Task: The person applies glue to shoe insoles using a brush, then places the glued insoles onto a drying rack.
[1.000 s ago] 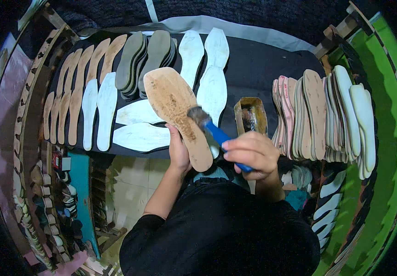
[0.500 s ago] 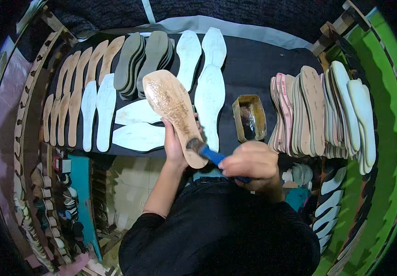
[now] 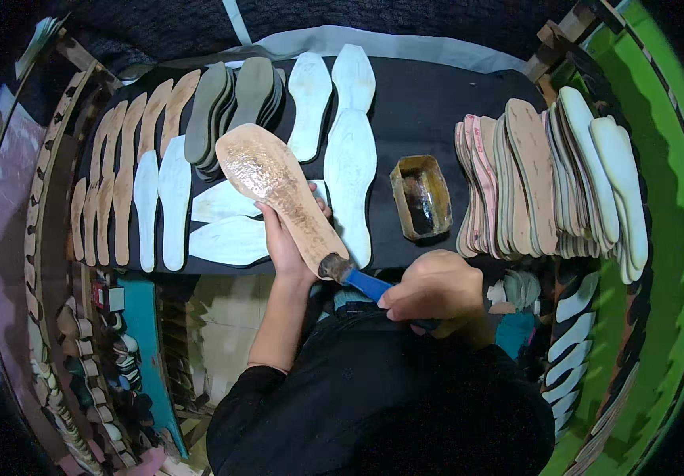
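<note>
My left hand (image 3: 288,247) is closed around the middle of a tan insole (image 3: 266,176), thumb on the near side and fingertips showing past the far edge. The insole is tilted, wide end up and away from me. Its wide part glistens with a wet coating, and the middle looks speckled. In my right hand (image 3: 437,292) is a brush (image 3: 367,284) with a blue handle. Its dark bristles press on the narrow heel end of the insole. An open box-shaped container (image 3: 423,197), stained amber inside, stands on the black table to the right.
White insoles (image 3: 350,182), stacks of grey-green ones (image 3: 208,111) and a row of tan ones (image 3: 125,186) lie on the table (image 3: 405,103). Thick stacks of insoles (image 3: 528,182) stand at the right. Racks (image 3: 56,198) and a green wall (image 3: 667,238) flank the table.
The brush has moved down to the insole's heel end. My left hand and the insole have shifted slightly left in the picture, and the whole view has shifted a little.
</note>
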`<state>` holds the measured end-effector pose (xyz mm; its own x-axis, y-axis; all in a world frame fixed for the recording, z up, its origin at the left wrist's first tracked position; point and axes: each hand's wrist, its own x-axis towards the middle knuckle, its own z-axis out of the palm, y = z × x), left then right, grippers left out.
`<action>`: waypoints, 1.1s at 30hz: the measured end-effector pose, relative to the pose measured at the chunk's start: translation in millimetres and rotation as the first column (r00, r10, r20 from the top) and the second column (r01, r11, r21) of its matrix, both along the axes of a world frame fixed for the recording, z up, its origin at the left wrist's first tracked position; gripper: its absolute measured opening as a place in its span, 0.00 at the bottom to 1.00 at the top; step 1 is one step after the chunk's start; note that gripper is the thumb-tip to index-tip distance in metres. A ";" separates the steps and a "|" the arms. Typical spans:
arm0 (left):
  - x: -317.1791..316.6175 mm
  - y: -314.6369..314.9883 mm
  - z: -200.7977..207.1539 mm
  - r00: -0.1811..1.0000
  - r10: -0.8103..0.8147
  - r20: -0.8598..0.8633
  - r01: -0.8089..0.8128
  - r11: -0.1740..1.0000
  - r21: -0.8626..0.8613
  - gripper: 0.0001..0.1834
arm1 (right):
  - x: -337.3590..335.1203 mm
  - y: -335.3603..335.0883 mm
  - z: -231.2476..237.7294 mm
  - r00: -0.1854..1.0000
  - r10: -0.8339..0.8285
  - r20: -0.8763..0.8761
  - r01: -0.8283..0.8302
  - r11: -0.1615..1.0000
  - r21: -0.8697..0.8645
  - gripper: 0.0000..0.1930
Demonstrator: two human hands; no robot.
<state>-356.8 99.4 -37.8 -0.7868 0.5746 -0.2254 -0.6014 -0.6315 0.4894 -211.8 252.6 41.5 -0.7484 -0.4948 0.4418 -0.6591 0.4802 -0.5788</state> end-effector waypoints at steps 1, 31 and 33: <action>-0.2 2.2 1.4 0.999 0.037 -0.029 -0.037 0.999 -0.020 0.37 | -0.9 -4.7 1.8 1.000 -0.005 0.001 0.005 1.000 -0.001 0.19; 37.8 20.2 11.8 0.946 -0.323 -0.032 0.315 0.938 -0.146 0.35 | 15.1 4.6 17.7 0.832 -0.500 -0.242 0.438 0.858 -0.267 0.06; 43.7 26.6 20.0 0.928 -0.372 0.024 0.372 0.917 -0.146 0.38 | 13.1 4.2 18.3 0.752 -0.568 -0.336 0.498 0.822 -0.275 0.06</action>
